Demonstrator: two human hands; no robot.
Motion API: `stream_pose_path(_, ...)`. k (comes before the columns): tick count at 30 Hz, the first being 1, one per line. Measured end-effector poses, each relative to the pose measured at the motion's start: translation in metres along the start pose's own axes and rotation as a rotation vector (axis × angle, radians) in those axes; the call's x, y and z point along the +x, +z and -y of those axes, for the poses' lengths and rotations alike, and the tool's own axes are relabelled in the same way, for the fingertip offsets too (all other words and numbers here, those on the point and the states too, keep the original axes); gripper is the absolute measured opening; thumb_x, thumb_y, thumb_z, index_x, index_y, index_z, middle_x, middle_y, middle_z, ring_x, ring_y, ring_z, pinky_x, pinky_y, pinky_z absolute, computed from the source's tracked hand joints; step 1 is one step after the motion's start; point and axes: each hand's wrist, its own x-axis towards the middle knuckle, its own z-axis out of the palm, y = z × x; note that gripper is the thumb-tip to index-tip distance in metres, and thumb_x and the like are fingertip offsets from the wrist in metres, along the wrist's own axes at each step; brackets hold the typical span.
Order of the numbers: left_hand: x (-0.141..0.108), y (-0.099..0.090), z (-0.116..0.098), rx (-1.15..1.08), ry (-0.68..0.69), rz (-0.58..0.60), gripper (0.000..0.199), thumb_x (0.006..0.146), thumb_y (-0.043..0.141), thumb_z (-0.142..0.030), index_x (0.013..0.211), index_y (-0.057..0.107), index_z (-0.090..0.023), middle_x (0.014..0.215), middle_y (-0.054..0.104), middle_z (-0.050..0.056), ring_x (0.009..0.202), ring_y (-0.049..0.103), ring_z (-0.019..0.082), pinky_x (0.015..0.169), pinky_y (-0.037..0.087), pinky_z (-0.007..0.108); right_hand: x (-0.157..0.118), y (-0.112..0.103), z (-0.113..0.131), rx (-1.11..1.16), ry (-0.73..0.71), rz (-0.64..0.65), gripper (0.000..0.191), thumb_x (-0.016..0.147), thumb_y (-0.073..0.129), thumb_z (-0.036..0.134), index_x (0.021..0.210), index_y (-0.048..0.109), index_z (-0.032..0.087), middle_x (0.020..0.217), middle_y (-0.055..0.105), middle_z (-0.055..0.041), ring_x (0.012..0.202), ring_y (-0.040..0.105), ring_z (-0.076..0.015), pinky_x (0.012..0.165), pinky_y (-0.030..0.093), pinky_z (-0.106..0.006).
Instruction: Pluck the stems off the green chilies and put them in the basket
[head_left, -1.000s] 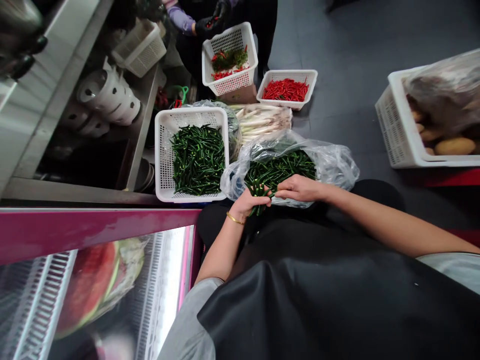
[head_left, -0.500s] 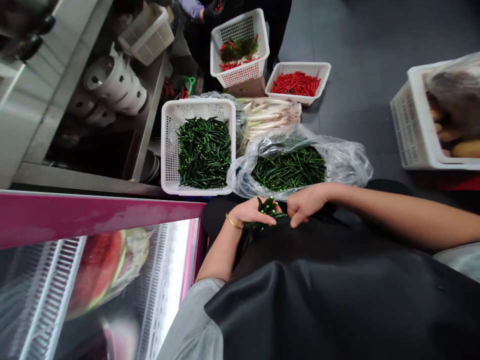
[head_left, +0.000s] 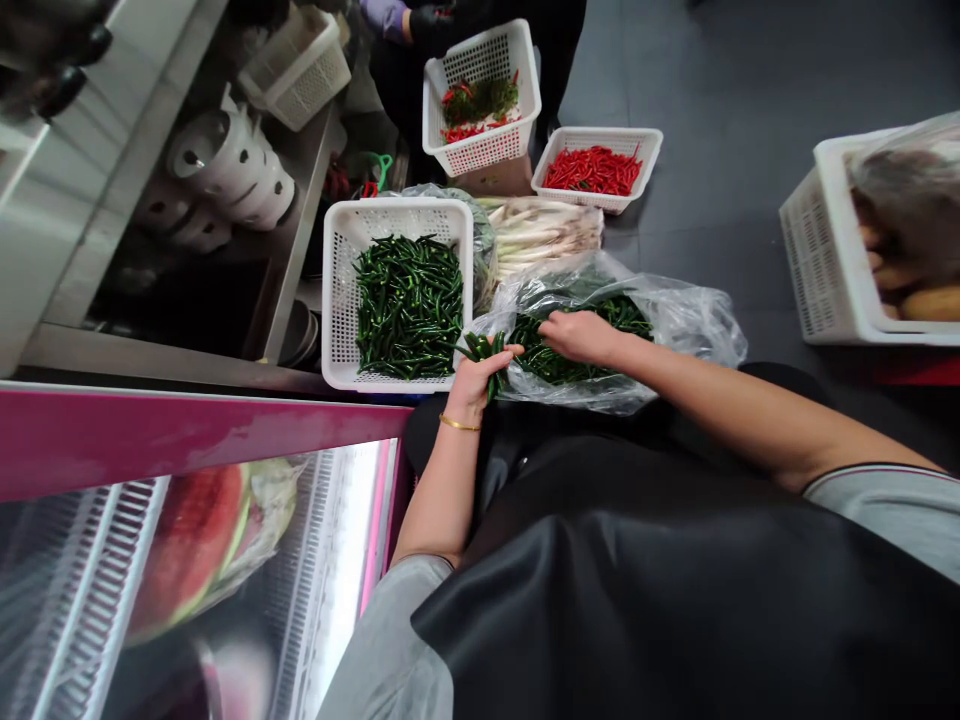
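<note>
My left hand (head_left: 472, 384) is closed around a bunch of green chili peppers (head_left: 482, 346), between the white basket and the plastic bag. My right hand (head_left: 577, 335) reaches over the open clear plastic bag (head_left: 701, 322), its fingers pinched together at the loose green chilies (head_left: 551, 366) inside. Whether a chili is between those fingertips is hidden. On the left, a white perforated basket (head_left: 330, 300) holds a heap of green chilies (head_left: 409, 305).
Long white-stemmed vegetables (head_left: 547, 235) lie behind the bag. Red chilies (head_left: 592, 170) fill a low white basket beyond them. A co-worker's gloved hand (head_left: 431, 25) is above another basket (head_left: 484, 155). A pink-edged glass case (head_left: 225, 430) stands at left, a crate (head_left: 814, 240) at right.
Both hands have moved forward from my lap. My left hand carries the green chilies up beside the basket, while my right has moved away from it onto the bag's chilies.
</note>
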Motion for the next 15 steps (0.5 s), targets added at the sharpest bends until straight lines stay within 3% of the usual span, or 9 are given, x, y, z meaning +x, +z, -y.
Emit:
stream_pose_path(3,0.022,0.022,0.012,-0.039,0.054,-0.001,0.042,0.045,0.086,-0.03,0.079,0.065,-0.016,0.078,0.07,0.003,0.079,0.063,0.018,0.076,0.048,0.032,-0.008,-0.021,-0.021,0.491,0.162,-0.15,0.029,0.086,0.053,0.04,0.095,0.066,0.015,0.08,0.067,-0.008,0.07,0.06,-0.0168,0.062,0.042,-0.028)
stream_pose_path(6,0.036,0.043,0.024,-0.051,0.02,0.114,0.041,0.045,0.086,-0.031,0.076,0.065,-0.015,0.071,0.067,0.0,0.075,0.063,0.017,0.075,0.048,0.032,-0.017,-0.026,-0.03,1.05,0.248,-0.1,0.039,0.075,0.065,0.05,0.092,0.068,0.015,0.062,0.064,-0.0035,0.056,0.057,-0.0141,0.054,0.045,-0.027)
stream_pose_path(8,0.038,0.052,0.031,-0.069,-0.033,0.191,0.037,0.047,0.085,-0.03,0.073,0.065,-0.014,0.068,0.065,0.001,0.071,0.062,0.017,0.072,0.048,0.031,-0.023,-0.02,-0.027,1.228,0.284,-0.086,0.042,0.07,0.069,0.05,0.092,0.068,0.014,0.058,0.063,-0.0031,0.052,0.057,-0.0136,0.052,0.046,-0.027)
stream_pose_path(11,0.032,0.056,0.041,-0.049,-0.064,0.18,0.036,0.049,0.084,-0.028,0.074,0.065,-0.013,0.069,0.065,0.002,0.068,0.061,0.016,0.072,0.048,0.031,-0.029,-0.008,-0.013,1.089,0.323,-0.169,0.033,0.075,0.064,0.043,0.09,0.069,0.014,0.061,0.065,-0.0033,0.056,0.059,-0.0152,0.055,0.047,-0.028)
stream_pose_path(15,0.024,0.053,0.048,0.073,0.029,-0.05,0.038,0.046,0.084,-0.023,0.077,0.062,-0.014,0.071,0.064,0.0,0.067,0.056,0.013,0.069,0.046,0.028,-0.034,-0.004,0.007,0.545,0.287,-0.343,0.024,0.081,0.054,0.033,0.083,0.07,0.015,0.087,0.071,-0.01,0.083,0.063,-0.0207,0.071,0.045,-0.03)
